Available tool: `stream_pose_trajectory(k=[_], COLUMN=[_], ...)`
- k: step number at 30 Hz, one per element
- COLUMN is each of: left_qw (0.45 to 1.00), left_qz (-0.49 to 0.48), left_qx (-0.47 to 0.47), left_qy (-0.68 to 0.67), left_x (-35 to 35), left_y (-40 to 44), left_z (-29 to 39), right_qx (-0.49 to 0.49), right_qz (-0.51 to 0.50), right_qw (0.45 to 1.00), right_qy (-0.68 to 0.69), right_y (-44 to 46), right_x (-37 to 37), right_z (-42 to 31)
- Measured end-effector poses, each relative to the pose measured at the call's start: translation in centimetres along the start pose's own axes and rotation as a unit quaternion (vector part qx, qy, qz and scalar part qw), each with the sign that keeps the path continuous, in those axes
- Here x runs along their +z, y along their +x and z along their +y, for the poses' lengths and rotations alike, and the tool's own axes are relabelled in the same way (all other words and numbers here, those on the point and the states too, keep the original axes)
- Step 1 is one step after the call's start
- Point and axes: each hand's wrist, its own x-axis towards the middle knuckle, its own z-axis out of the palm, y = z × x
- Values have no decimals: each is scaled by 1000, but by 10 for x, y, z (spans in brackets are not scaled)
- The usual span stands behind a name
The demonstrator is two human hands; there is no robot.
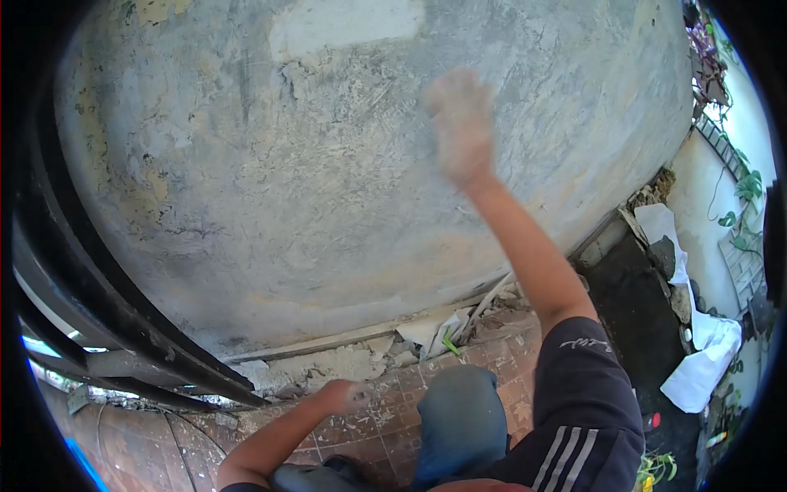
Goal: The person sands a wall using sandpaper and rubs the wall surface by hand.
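The right hand [463, 127] is raised in front of the patchy grey wall [328, 189], too blurred to tell its grip or whether it touches; the left hand [343, 397] is low before the wall's foot, its grip partly curled, though whether around anything I cannot tell. Rubble [328, 365] and a green scrap [450, 344] lie along the wall's base, between it and the person's bent knee [461, 410]. Black bars [98, 254] crowd the wall's left end, while crumpled white sheeting [709, 361] lies past its right.
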Motion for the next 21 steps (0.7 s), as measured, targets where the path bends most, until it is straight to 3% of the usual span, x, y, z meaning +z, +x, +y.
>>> stream_pose_trajectory(k=[1,3,5,8,11,12,14,16,17,19,21], left_qw=[1000,1000,998,998,998,997,998,994,993,992,995], left_qz=[-5,-16,-30,-15,19,23,-37,-90,-106,-104,-65], left_qx=[-1,-14,-32,-51,-49,-54,-56,-59,-60,-64,-68], left_qy=[4,-12,-38,-30,-35,-41,-21,-12,-10,-13,-28], left_x=[2,6,-7,-29,-37,-33,-25,-21,-23,-27,-30], left_y=[-3,-10,-12,-4,1,-2,0,1,8,18,22], left_z=[1,6,7,26,26,30,25,27,31,33,31], right_qx=[49,142,223,76,-97,43,327,113,-1,19,83], right_qz=[34,85,121,7,-99,-12,150,9,-57,-234,-190], right_qw=[997,986,948,988,989,998,933,990,989,968,968], right_qy=[41,-5,-193,-135,-56,-33,7,-87,-135,85,139], right_y=[16,44,47,25,19,29,50,23,16,16,33], right_x=[-9,-5,3,-24,-27,-20,-9,-5,-7,-33,-49], right_z=[28,47,37,56,74,79,90,34,14,22,49])
